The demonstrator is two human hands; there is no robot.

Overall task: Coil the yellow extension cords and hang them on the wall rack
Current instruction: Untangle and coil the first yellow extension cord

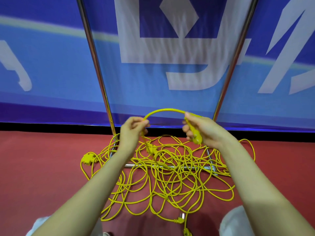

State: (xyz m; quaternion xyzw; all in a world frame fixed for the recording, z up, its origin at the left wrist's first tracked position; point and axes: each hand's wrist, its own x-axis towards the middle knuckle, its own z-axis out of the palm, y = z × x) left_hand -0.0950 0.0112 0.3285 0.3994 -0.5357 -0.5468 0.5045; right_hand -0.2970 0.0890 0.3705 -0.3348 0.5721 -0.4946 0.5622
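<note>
My right hand (201,132) grips a yellow cord's end connector (196,136); my left hand (133,130) pinches the same cord (163,110), arched between them.

Both hands are up over the tangled yellow cords (170,176) on the red floor (42,167). Right hand (202,130) grips a yellow plug end, left hand (133,130) pinches the same cord, which arcs between them above the pile. A chrome rack frame (187,167) sits under it.
</note>
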